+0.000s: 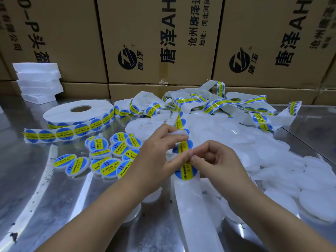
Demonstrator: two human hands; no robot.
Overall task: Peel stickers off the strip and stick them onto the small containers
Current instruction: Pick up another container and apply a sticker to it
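A: Where is the sticker strip [183, 151] sitting?

B: It is running between both hands, just right of the labelled containers [101, 157] on the table [45, 197]. The left hand [160, 151] is pinching a blank container [179, 132]; the right hand [216, 160] fingers [197, 161] are nipping a sticker's edge.

A: Handling?

B: Likely featherlight, floppy, tacky; best lifted by its rim.

Dim bluish light, glaring table [45, 197]
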